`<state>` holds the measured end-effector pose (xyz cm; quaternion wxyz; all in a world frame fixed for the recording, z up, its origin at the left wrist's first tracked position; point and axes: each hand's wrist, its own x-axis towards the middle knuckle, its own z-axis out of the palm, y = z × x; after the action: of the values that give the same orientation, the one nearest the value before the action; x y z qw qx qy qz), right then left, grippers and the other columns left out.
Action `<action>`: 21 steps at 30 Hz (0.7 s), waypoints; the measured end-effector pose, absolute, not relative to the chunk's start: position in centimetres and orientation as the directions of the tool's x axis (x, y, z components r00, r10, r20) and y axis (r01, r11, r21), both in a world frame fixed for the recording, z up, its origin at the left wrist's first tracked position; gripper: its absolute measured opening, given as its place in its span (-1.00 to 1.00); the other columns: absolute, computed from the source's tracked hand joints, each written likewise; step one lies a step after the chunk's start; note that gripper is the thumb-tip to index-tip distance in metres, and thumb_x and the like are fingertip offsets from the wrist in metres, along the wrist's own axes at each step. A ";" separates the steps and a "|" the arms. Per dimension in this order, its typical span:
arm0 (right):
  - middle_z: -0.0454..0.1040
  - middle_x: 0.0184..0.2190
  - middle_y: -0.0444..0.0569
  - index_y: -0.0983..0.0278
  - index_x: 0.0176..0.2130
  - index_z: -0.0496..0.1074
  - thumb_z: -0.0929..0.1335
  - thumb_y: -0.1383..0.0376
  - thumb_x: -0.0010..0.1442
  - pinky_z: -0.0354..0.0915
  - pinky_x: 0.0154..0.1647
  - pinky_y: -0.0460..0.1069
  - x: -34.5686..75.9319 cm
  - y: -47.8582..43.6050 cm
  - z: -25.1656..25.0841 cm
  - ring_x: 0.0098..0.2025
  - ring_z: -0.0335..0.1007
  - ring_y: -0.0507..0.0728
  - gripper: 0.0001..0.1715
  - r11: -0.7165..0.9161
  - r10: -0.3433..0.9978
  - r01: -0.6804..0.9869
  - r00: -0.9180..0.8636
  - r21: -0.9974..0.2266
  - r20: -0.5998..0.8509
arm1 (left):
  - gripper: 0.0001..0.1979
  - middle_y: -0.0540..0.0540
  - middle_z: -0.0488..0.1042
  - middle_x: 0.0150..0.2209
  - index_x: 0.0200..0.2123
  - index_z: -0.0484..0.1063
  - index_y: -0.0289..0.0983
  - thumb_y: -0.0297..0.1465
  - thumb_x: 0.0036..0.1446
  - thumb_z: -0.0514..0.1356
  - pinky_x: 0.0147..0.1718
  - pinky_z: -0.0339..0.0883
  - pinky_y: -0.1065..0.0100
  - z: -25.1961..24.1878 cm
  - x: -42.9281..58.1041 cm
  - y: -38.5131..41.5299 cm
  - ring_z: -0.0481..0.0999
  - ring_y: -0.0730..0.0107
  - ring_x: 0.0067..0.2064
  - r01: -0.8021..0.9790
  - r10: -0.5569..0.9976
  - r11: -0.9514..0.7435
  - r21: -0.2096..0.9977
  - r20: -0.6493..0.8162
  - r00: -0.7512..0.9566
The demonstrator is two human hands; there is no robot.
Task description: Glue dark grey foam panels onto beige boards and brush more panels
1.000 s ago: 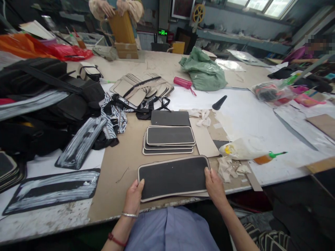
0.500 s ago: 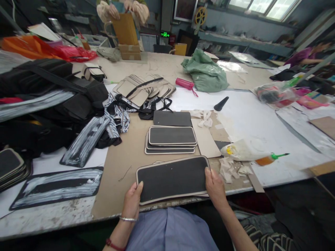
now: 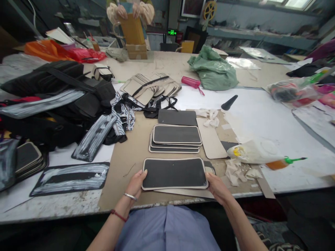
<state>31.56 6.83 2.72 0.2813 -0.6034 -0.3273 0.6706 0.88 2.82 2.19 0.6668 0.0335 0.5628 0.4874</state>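
Between my two hands is a dark grey rounded panel with a beige border (image 3: 174,173), held by its short ends just above the worktable. My left hand (image 3: 139,181) grips the left end, thumb on top. The right end is pinched by my right hand (image 3: 214,183); its fingers are partly hidden under the panel. Below the held panel, beige and dark pieces (image 3: 188,192) stick out. Just beyond it lies a small stack of similar bordered panels (image 3: 176,134), with a plain dark panel (image 3: 178,117) behind the stack.
To the left lie glue-smeared black panels (image 3: 70,177) and a heap of black bags (image 3: 52,94). At the right are a beige board (image 3: 211,139), a white plastic bag (image 3: 253,150) and an amber bottle with a green nozzle (image 3: 278,163). Across the table, a co-worker's hands (image 3: 128,11) hold a yellow-brown box.
The held panel has moved forward, away from my body, and become more level. Both hands keep their grip on its ends. The camera view has shifted slightly.
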 end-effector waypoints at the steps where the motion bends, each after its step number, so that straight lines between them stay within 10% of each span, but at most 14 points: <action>1: 0.49 -0.34 -0.03 0.26 -0.30 0.38 0.29 0.05 0.01 0.33 -0.34 0.00 31.7 6.9 2.6 -0.30 0.41 0.12 -0.63 -0.635 0.764 0.027 -0.124 -0.772 -0.633 | -0.81 -0.22 0.55 -0.37 -0.30 0.43 -0.41 -0.45 -0.03 0.22 -0.23 0.44 0.23 2.0 0.8 3.0 0.53 0.18 -0.23 -0.607 0.681 0.533 0.590 -0.724 -0.106; 11: 0.30 -0.67 -0.20 0.24 -0.50 0.22 0.30 0.05 -0.06 0.08 -0.76 -0.14 31.8 6.8 1.9 -0.70 0.25 0.01 -0.68 -0.655 0.706 0.390 0.010 -0.648 -0.708 | -0.72 -0.14 0.55 -0.47 -0.31 0.41 -0.40 -0.42 -0.17 0.29 -0.40 0.44 0.31 -0.1 0.9 3.5 0.54 0.21 -0.33 -0.560 0.710 0.531 0.636 -0.694 -0.115; 21: 0.04 -0.74 -0.32 0.19 -0.57 0.04 0.28 0.04 -0.18 -0.03 -0.76 -0.14 31.4 6.4 0.4 -0.77 0.01 -0.08 -0.64 -0.626 0.753 0.378 0.069 -0.682 -0.654 | -0.68 -0.08 0.53 -0.53 -0.39 0.41 -0.36 -0.33 -0.28 0.33 -0.41 0.40 0.30 -0.3 1.7 3.4 0.53 0.22 -0.39 -0.541 0.698 0.492 0.682 -0.681 -0.223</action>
<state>31.44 6.43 0.44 0.1691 -0.7111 -0.3979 0.5544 1.67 3.36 -0.27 0.6199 0.0651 0.6016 0.4995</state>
